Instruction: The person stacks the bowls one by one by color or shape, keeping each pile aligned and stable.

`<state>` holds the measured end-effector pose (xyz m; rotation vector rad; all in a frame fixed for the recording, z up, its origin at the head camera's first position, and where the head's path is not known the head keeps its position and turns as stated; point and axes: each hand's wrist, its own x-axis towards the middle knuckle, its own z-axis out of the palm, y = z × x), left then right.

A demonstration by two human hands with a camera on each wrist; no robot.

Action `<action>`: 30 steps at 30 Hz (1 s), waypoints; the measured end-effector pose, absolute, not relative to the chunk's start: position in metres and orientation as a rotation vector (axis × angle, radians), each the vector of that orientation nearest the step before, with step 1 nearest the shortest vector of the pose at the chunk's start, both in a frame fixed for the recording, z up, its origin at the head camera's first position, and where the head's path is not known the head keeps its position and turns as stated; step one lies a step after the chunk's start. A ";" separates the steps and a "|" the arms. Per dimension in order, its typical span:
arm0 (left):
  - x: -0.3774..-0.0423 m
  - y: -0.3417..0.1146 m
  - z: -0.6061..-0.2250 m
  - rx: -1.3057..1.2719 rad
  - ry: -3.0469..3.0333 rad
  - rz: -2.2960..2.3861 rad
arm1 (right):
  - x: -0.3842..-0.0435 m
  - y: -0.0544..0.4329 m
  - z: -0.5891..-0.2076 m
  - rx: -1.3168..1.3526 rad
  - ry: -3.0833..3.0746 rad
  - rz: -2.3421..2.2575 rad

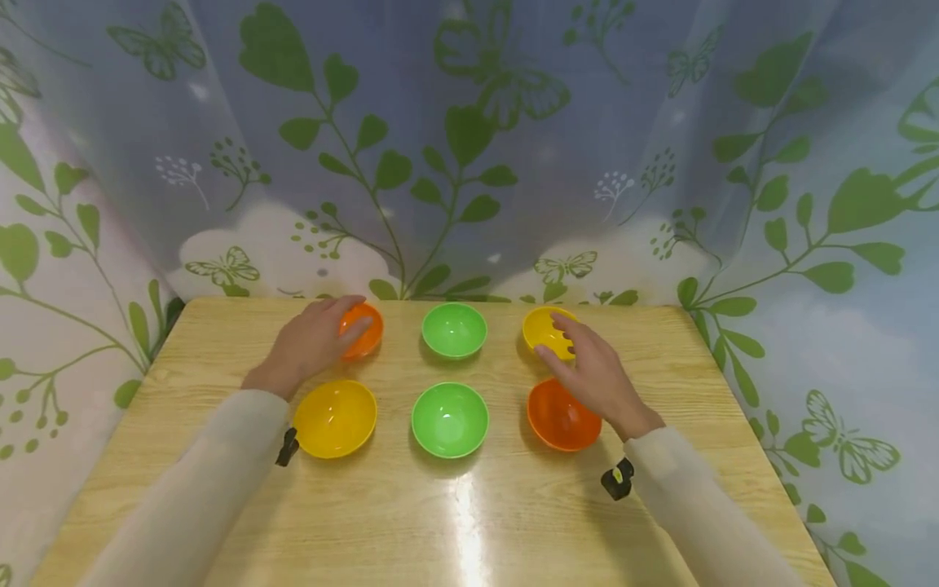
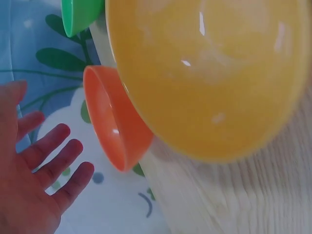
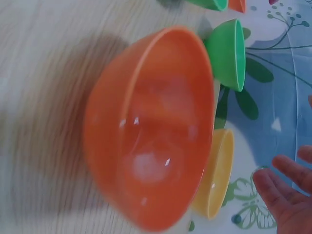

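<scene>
Six bowls stand in two rows of three. My left hand hovers over the small orange bowl at the back left, overlapping part of it; in the left wrist view its fingers are spread and hold nothing. Over the back-right yellow bowl my right hand reaches, with relaxed fingers and nothing in them. Below the left wrist sits a larger yellow bowl. A red-orange bowl lies partly under the right hand in the head view. Between them are a back green bowl and a front green bowl.
The light wooden table ends at a patterned curtain behind the back row. More curtain hangs along both sides. All the bowls stand upright, and no contents show in them.
</scene>
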<state>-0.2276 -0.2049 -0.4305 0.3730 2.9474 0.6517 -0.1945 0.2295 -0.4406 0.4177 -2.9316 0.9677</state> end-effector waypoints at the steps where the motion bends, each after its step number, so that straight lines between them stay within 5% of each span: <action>1: -0.229 -0.202 -0.430 0.375 2.947 0.657 | -0.196 0.226 -0.440 0.409 -2.920 1.000; 30: -0.251 -0.133 -0.445 0.227 2.861 0.848 | -0.239 0.155 -0.449 0.092 -2.788 1.710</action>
